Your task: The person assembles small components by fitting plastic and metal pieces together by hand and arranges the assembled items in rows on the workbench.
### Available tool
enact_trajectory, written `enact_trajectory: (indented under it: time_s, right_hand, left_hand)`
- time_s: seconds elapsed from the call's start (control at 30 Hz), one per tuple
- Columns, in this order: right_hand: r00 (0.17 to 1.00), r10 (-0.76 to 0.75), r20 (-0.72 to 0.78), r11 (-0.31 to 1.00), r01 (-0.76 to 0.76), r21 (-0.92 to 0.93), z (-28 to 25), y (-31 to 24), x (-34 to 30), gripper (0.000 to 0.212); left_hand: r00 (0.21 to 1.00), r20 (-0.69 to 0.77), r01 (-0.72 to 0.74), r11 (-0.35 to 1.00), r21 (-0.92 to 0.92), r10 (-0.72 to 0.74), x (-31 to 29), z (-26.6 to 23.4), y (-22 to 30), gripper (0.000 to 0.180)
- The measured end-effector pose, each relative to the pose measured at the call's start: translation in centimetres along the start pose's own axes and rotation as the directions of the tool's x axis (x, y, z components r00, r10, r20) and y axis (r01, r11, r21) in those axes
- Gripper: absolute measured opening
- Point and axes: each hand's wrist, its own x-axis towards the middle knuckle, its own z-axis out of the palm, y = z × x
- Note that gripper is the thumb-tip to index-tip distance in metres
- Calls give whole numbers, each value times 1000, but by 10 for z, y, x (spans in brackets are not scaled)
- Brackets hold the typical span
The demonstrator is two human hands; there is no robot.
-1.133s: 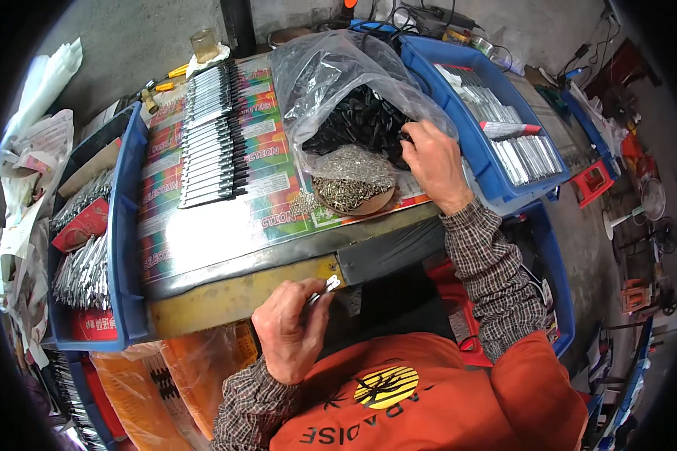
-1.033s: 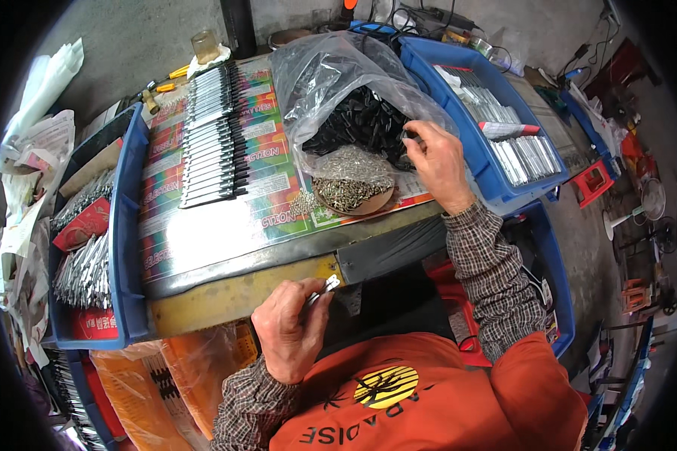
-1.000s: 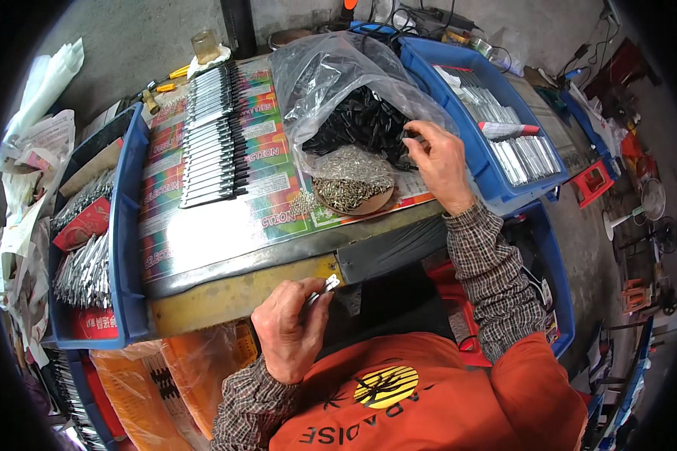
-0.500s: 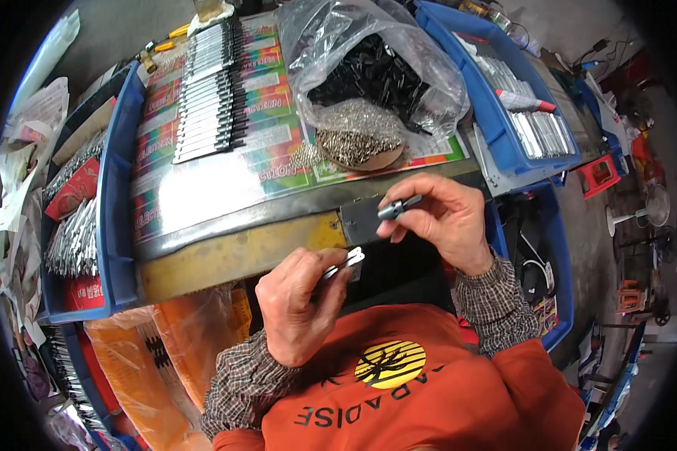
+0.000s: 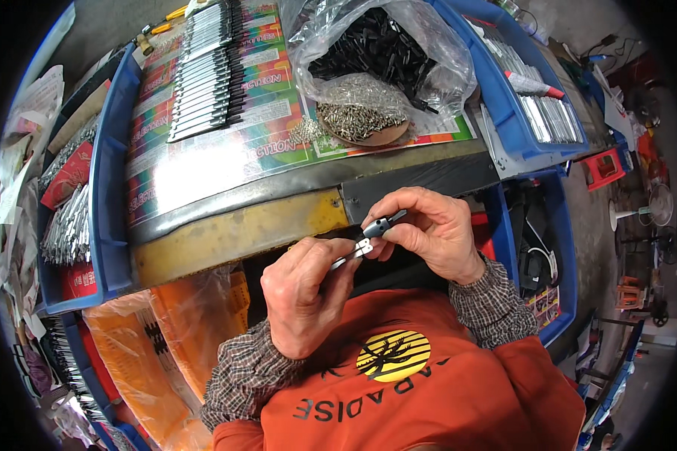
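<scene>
Metal strip (image 5: pixel 364 246) meets black piece (image 5: pixel 376 227) between pinching hands (image 5: pixel 301 289) (image 5: pixel 432 233)

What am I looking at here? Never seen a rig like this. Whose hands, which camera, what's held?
There is no robot: a person works with two bare hands. All the pictures come from one fisheye camera on the person's head, looking down, so straight edges bend. The left hand holds a slim silver piece; the right hand holds a small black part at its end; whether they are joined, I can't tell. On the worktop lie a row of silver strips with black ends, a clear bag of black parts, and a round plate heaped with small metal bits. Blue bins stand at either side.
</scene>
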Motion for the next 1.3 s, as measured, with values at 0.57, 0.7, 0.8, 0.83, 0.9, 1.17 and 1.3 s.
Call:
enact_trajectory:
  time_s: [0.57, 0.7, 0.8, 0.83, 0.9, 1.17, 1.3]
  right_hand:
    - [970, 134, 201, 991, -135, -9, -6, 13, 2, 17]
    - [963, 117, 242, 993, -116, -17, -7, 13, 1, 15]
    - [955, 144, 259, 989, -132, -64, -8, 15, 0, 15]
    - [958, 146, 248, 989, -134, -66, -7, 16, -1, 15]
    - [960, 152, 236, 988, -140, -65, -7, 16, -1, 15]
    - [956, 64, 288, 915, 58, -398, 0, 21, -13, 17]
    - [968, -36, 248, 879, 149, -453, 5, 28, -18, 18]
  left_hand:
    - [999, 8, -41, 999, -24, 42, -8, 10, -17, 24]
    - [999, 1, -54, 998, -20, 54, -14, 13, -19, 25]
    - [999, 13, -43, 999, -20, 44, -17, 15, -20, 24]
    - [999, 24, -41, 999, -16, 41, -18, 15, -21, 24]
    - [999, 36, -38, 999, -21, 38, -19, 16, -21, 24]
    - [999, 40, -31, 999, -23, 32, -29, 21, -25, 24]
    - [999, 52, -7, 1000, 1, 7, -32, 22, -24, 24]
